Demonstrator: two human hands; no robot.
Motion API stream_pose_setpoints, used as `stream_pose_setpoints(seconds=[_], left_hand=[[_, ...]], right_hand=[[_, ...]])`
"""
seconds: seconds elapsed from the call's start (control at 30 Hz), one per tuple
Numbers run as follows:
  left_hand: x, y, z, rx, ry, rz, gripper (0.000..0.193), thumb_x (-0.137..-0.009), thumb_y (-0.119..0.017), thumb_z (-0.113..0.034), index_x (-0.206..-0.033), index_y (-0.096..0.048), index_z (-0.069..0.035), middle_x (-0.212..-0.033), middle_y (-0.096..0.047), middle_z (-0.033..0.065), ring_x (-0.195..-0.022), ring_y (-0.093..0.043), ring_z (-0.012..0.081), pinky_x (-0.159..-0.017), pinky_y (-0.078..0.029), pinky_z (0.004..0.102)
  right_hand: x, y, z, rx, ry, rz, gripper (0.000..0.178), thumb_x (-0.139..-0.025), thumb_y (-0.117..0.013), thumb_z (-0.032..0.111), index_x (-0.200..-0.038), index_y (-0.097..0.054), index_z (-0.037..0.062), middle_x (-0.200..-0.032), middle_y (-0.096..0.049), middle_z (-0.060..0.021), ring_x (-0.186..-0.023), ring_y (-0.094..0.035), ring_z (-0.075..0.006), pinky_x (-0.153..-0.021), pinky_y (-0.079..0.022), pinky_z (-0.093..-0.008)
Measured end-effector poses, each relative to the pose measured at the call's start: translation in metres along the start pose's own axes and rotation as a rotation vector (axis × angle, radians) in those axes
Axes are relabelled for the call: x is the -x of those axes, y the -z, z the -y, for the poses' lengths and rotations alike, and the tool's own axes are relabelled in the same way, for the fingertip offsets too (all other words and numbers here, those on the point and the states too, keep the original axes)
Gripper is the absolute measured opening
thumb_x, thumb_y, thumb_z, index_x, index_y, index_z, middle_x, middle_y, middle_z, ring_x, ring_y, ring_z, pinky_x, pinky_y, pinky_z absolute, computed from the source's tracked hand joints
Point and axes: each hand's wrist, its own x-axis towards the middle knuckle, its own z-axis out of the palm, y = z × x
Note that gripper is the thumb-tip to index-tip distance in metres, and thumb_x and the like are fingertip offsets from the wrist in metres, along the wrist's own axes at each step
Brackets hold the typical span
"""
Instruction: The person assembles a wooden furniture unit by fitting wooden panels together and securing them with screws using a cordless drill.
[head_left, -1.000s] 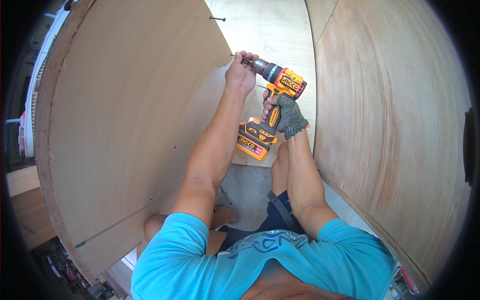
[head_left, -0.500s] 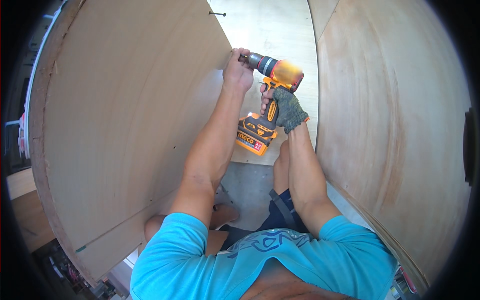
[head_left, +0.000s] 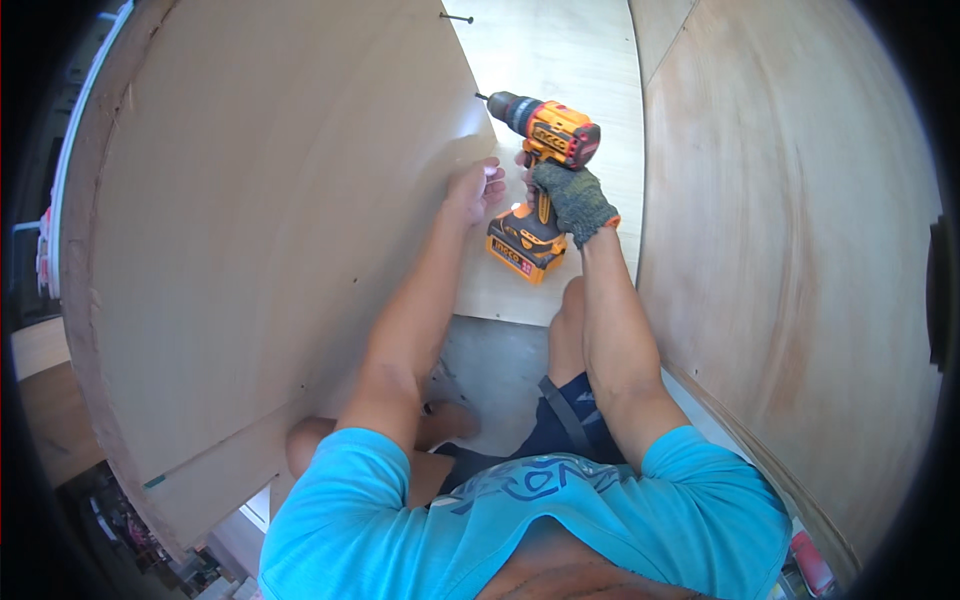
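My gloved right hand is wrapped round the grip of a yellow and black cordless drill. The drill tilts, its chuck toward the left wooden panel. A short dark tip spans chuck and panel edge; whether it is bit or screw I cannot tell. Below the chuck, close to the panel, my bare left hand has its fingers curled in. What it holds, if anything, is hidden. Higher up, a dark screw sticks out from the same panel's edge.
A second wooden panel stands on my right. Between the panels lies a pale board, with grey floor nearer me. My knees are below the drill. Small holes mark the left panel.
My left hand has come away from the chuck and moved down. The drill has shifted slightly up and left, its tip now against the panel edge. The view has shifted a little.
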Motion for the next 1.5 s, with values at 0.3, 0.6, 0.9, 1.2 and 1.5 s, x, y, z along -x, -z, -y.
stream_pose_setpoints(seconds=[0.3, 0.6, 0.9, 1.2, 1.5], left_hand=[[-0.040, -0.026, 0.012, -0.979, -0.287, -0.266, 0.030, -0.086, -0.061, -0.019, -0.114, -0.070, -0.018, -0.114, -0.068, 0.0158, -0.104, -0.066, 0.0312, -0.093, -0.051, 0.0401], [-0.081, -0.028, 0.025, -0.820, -0.392, -0.280, 0.017, -0.083, -0.066, -0.019, -0.097, -0.074, -0.014, -0.098, -0.072, 0.0134, -0.089, -0.069, 0.0307, -0.087, -0.054, 0.0398], [-0.076, -0.056, -0.004, 0.453, -0.056, -0.159, 0.017, -0.095, -0.059, -0.009, -0.109, -0.057, 0.000, -0.099, -0.064, 0.0116, -0.093, -0.066, 0.0223, -0.087, -0.055, 0.0356], [-0.081, -0.034, 0.002, 0.661, 0.085, -0.014, 0.009, -0.097, -0.055, -0.008, -0.103, -0.056, -0.001, -0.097, -0.062, 0.0115, -0.094, -0.065, 0.0246, -0.093, -0.053, 0.0393], [-0.078, -0.037, 0.005, 0.676, 0.127, 0.020, 0.010, -0.098, -0.055, -0.011, -0.101, -0.056, -0.002, -0.096, -0.063, 0.0121, -0.093, -0.064, 0.0234, -0.094, -0.053, 0.0383]], right_hand=[[0.013, 0.002, -0.011, -0.216, -0.178, -0.467, 0.015, -0.087, -0.058, 0.010, -0.101, -0.059, 0.0064, -0.067, -0.053, -0.0024, -0.052, -0.052, -0.0153, -0.049, -0.047, -0.0312], [0.004, 0.024, -0.029, -0.394, -0.399, -0.493, 0.014, -0.083, -0.058, 0.009, -0.096, -0.058, 0.0071, -0.064, -0.050, -0.0017, -0.054, -0.052, -0.0171, -0.054, -0.047, -0.0339], [-0.010, 0.031, -0.033, -0.323, -0.405, -0.323, 0.022, -0.084, -0.057, 0.007, -0.106, -0.061, 0.0070, -0.068, -0.053, -0.0018, -0.056, -0.052, -0.0157, -0.056, -0.048, -0.0326], [-0.014, 0.026, -0.031, -0.336, -0.430, -0.288, 0.028, -0.083, -0.058, 0.007, -0.111, -0.060, 0.0047, -0.067, -0.054, -0.0024, -0.056, -0.055, -0.0167, -0.055, -0.051, -0.0340], [-0.010, 0.024, -0.030, -0.284, -0.379, -0.298, 0.024, -0.083, -0.059, 0.007, -0.107, -0.061, 0.0050, -0.066, -0.053, -0.0021, -0.055, -0.054, -0.0166, -0.054, -0.050, -0.0338]])
